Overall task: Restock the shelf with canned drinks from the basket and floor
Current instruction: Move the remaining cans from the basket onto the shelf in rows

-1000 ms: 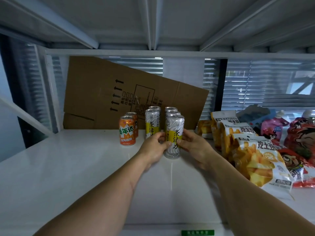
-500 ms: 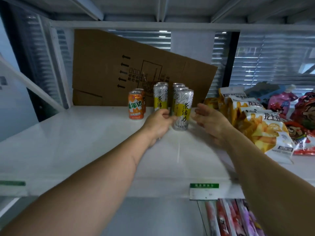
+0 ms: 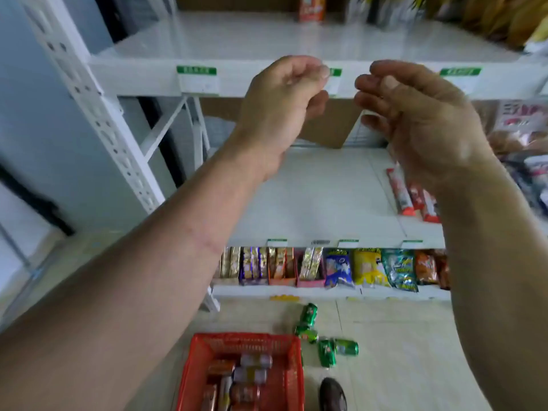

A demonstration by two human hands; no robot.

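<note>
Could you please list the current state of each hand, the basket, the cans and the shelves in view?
left hand: empty, fingers loosely curled
right hand: empty, open
red basket: on the floor, holding cans lying down
green cans: lying on the floor beside the basket
top shelf: mostly bare
middle shelf: mostly bare

We see both forearms bare, no sleeves, no watch, no rings, no gloves. Left hand (image 3: 281, 99): short trimmed nails, thumbnail visible near the top edge. A thin line mark crosses the left forearm approx midway, w/ a fainter one just above it. Right hand (image 3: 421, 114): short nails too, creases across the palm side. One dark rounded shoe (image 3: 333, 394) at bottom, blurred
</note>
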